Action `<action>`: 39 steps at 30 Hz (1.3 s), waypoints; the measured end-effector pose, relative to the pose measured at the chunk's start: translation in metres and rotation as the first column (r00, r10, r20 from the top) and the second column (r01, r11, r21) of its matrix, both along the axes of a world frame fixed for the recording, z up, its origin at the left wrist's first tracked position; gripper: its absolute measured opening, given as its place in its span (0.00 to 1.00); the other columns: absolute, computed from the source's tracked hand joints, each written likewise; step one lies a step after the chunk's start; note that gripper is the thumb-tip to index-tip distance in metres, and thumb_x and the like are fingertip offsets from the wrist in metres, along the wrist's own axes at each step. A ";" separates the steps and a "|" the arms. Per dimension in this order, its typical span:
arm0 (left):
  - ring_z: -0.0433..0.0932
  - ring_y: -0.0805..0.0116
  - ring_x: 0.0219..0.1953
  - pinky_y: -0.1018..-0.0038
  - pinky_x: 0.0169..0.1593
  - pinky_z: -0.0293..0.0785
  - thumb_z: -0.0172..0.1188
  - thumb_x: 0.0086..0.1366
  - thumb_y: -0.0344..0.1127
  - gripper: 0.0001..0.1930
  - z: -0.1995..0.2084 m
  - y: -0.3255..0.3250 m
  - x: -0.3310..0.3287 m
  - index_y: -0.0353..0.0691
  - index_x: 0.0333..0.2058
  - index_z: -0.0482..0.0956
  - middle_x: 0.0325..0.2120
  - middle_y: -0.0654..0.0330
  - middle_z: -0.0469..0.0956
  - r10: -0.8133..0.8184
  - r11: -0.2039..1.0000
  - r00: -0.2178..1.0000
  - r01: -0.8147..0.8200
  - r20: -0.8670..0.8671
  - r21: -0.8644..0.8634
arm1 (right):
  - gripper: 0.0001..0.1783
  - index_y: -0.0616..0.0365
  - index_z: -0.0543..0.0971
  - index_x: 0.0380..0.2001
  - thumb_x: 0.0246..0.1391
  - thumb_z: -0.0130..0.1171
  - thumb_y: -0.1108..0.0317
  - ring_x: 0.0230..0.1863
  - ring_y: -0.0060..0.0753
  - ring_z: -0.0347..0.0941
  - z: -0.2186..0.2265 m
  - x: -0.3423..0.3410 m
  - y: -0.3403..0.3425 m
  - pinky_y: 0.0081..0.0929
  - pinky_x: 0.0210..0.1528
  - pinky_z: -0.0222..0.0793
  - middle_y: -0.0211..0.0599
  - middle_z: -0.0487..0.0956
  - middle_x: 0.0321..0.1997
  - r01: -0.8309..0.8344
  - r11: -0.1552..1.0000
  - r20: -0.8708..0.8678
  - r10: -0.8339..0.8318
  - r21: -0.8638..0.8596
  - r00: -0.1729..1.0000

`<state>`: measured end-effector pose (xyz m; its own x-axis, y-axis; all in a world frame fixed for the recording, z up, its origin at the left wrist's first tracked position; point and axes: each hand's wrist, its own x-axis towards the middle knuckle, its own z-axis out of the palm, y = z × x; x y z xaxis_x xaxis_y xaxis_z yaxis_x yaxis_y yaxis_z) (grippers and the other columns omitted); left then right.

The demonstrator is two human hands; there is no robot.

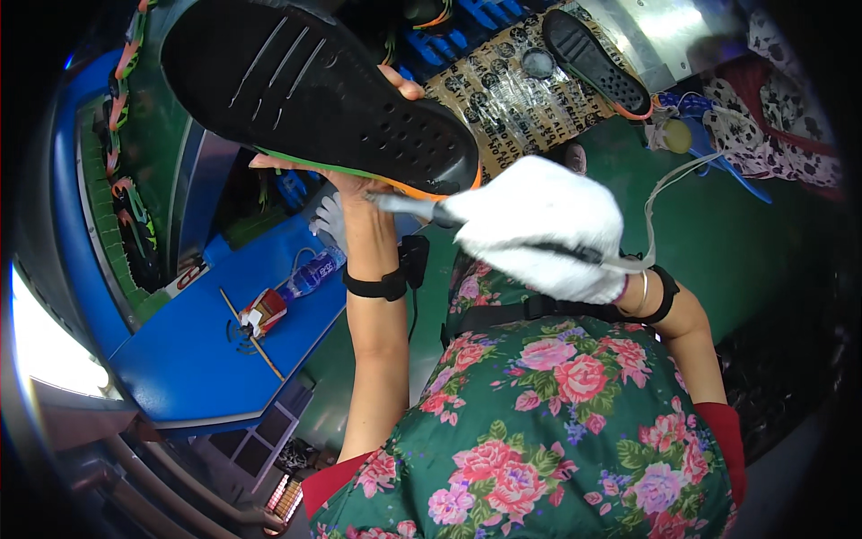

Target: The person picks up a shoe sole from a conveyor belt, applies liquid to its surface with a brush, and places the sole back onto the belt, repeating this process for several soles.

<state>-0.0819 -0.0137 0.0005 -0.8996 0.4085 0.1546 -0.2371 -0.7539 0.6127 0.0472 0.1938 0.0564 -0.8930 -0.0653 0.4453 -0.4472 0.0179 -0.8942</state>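
A black shoe sole [314, 81] with an orange and green rim is held up at the upper left, its underside toward me. It has three long grooves and a patch of small holes. My bare left hand [346, 178] is closed around it from beneath, fingertips showing at its far edge. My right hand [548, 225], in a white knitted glove, grips a slim dark-handled tool [444, 214] with a pale cord or tube [660, 202] trailing from it. The tool's blurred grey tip lies just below the sole's near edge; I cannot tell whether they touch.
Another black sole [597, 63] lies on a taped cardboard surface [503, 108] beside a small round dish [539, 63]. On the blue table [206, 359] are a bottle [314, 272], a red packet [263, 313], a thin stick [269, 359] and a grey glove [330, 220]. Colourful shoe parts [135, 238] line the left.
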 end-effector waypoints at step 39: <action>0.84 0.48 0.43 0.55 0.44 0.86 0.35 0.52 0.90 0.63 -0.004 0.016 0.015 0.38 0.67 0.65 0.48 0.41 0.80 -0.374 0.922 0.903 0.387 0.211 -0.018 | 0.21 0.49 0.87 0.47 0.46 0.73 0.72 0.35 0.38 0.82 -0.023 0.001 0.019 0.32 0.35 0.78 0.36 0.87 0.45 -0.289 0.874 -0.191 0.384 0.390 0.903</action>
